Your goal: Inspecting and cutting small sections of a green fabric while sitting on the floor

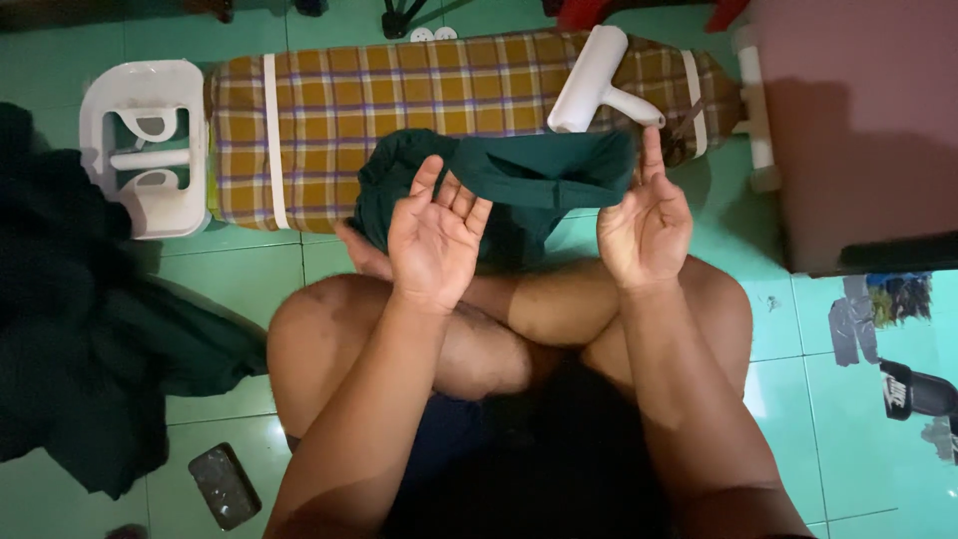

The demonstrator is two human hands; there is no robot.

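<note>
The floor [858, 399] is green tile, and a low ironing board [399, 110] with a yellow checked cover lies across the top of the view.

A dark green cloth [519, 175] hangs off the near edge of the board. Its folded band runs long-ways from nine o'clock to three o'clock, and the bunched end sits at the nine o'clock side, drooping down toward the person's knees.

The left hand [434, 235] is open, palm up, fingers spread wide and a little curled. It holds nothing. Its fingertips [429, 175] lie in front of the cloth's lower edge, but I cannot tell if they touch it. The right hand [644, 220] is open too, palm up, fingers loose. Its pointing finger [652, 150] stands straight up toward twelve o'clock, right at the cloth's three o'clock end, and it grips nothing.

Just past that finger, at twelve o'clock, a white lint roller [594, 75] lies on the board. At nine o'clock, at the board's end, is a white plastic iron rest [145, 150]. Farther out at nine o'clock is a heap of dark clothes [70, 319]. At seven o'clock a dark phone [225, 486] lies on the floor.
</note>
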